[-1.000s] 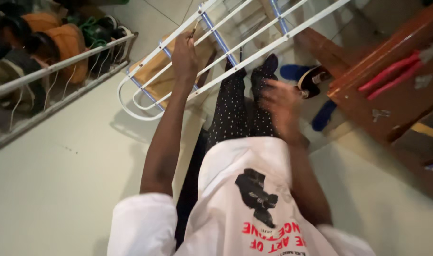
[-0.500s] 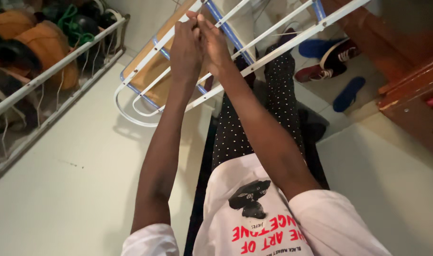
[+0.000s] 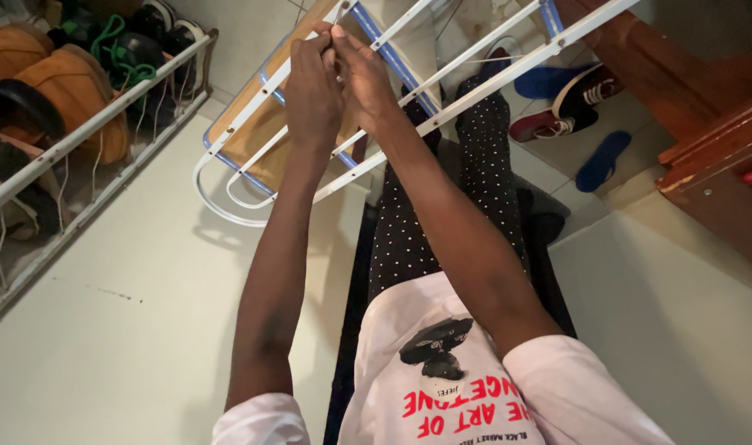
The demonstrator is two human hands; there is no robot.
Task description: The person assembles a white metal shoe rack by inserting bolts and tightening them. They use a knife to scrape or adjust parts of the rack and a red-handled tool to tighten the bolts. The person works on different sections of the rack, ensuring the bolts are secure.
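both hands met at the top rail of a white metal drying rack (image 3: 475, 86) with blue crossbars. the left hand (image 3: 310, 82) was closed on the rail, fingers curled over it; the right hand (image 3: 361, 76) pinched at the same spot, touching the left, though what the fingertips gripped could not be told. the white shirt (image 3: 442, 387) bore a black figure and red lettering. left, a shoe rack (image 3: 88, 132) with orange bags edged bare pale floor (image 3: 121, 330). right, a blue slipper (image 3: 602, 161) lay beside brown wooden furniture (image 3: 714, 156).
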